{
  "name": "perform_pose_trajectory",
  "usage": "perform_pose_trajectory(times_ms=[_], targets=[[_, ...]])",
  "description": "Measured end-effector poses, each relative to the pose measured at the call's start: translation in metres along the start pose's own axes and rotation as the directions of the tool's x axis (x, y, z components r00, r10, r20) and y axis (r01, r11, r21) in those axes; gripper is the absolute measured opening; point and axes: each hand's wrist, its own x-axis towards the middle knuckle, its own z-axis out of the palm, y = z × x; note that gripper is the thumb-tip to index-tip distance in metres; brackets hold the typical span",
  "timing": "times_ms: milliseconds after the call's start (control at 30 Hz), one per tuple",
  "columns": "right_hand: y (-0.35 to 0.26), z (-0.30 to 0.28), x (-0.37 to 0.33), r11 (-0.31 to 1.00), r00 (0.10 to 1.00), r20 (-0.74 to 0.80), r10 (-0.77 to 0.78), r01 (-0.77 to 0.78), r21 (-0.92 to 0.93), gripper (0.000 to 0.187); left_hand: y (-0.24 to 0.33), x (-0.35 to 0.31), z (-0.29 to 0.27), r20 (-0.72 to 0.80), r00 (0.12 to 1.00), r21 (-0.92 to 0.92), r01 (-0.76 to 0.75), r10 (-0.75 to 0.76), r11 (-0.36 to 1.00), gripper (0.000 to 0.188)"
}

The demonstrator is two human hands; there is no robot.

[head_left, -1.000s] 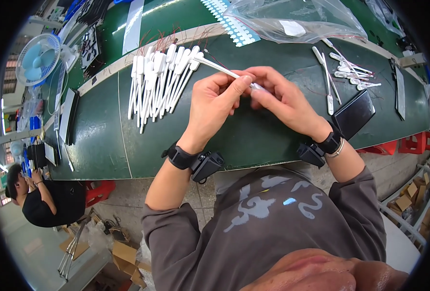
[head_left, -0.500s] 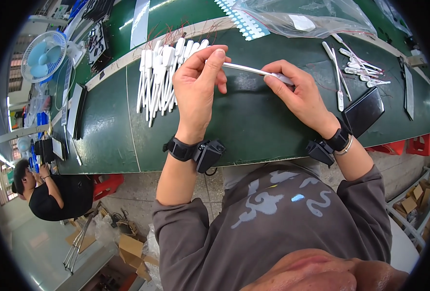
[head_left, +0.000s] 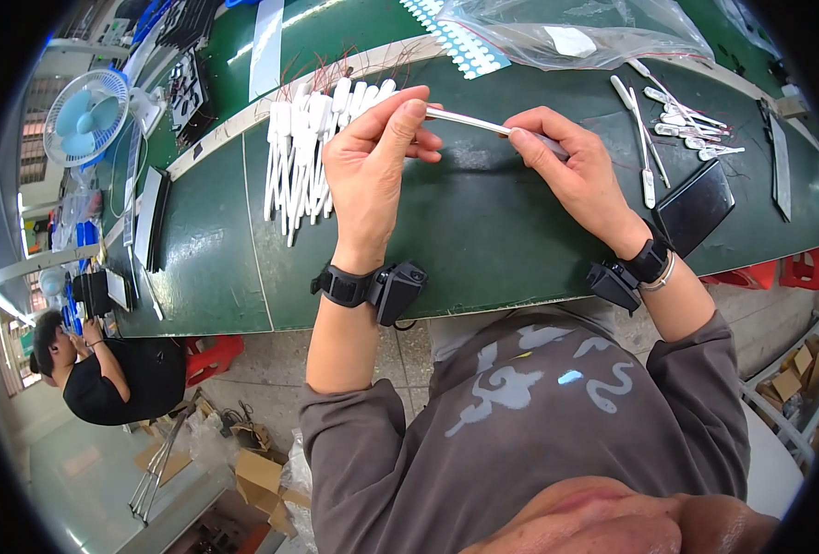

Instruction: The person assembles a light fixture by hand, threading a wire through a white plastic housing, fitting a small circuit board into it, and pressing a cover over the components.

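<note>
A slender white plastic stick (head_left: 469,121) is held up over the green table (head_left: 456,249), slanting down to the right. Its left end is pinched between thumb and fingers of my left hand (head_left: 373,162). Around its wider right end, partly hidden, close the thumb and fingers of my right hand (head_left: 574,166). Just left of my left hand lies a pile of similar white sticks (head_left: 301,148) with broad ends and thin red wires. To the right of my right hand are two long white sticks (head_left: 642,138) and several smaller white pieces (head_left: 691,120) with wires.
A glossy black panel (head_left: 696,208) lies right of my right wrist. Clear plastic bag (head_left: 576,37) and a perforated white-blue sheet (head_left: 456,37) lie at the far side. A fan (head_left: 86,115) stands far left; a co-worker (head_left: 105,374) sits beyond the table's left end.
Both hands keep hold of the stick, with only slight shifts. The right hand has turned a little, and the stick's wide end now appears edge-on. The whole view has shifted slightly.
</note>
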Motion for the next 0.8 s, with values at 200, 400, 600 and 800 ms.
perform_pose_trajectory(times_ms=[200,400,600,800], targets=[[0.003,0.0,0.0,0.998,1.0,-0.019,0.016,-0.015,0.063,0.022,-0.003,-0.002,0.008,-0.001,0.997,0.015,-0.077,0.077,0.997,0.032],[0.002,0.002,-0.001,0.996,0.998,-0.059,0.022,-0.017,0.084,0.023,-0.003,-0.003,0.015,-0.038,0.998,-0.101,-0.056,0.053,0.993,0.033],[0.005,0.002,0.0,0.998,0.997,-0.077,0.003,0.002,0.059,0.023,-0.003,-0.002,0.008,0.019,0.998,-0.132,0.07,-0.068,0.989,0.032],[0.006,0.002,0.0,1.0,0.998,-0.063,-0.022,0.023,0.011,0.023,-0.003,-0.001,0.004,0.063,0.996,-0.057,0.073,-0.07,0.996,0.028]])
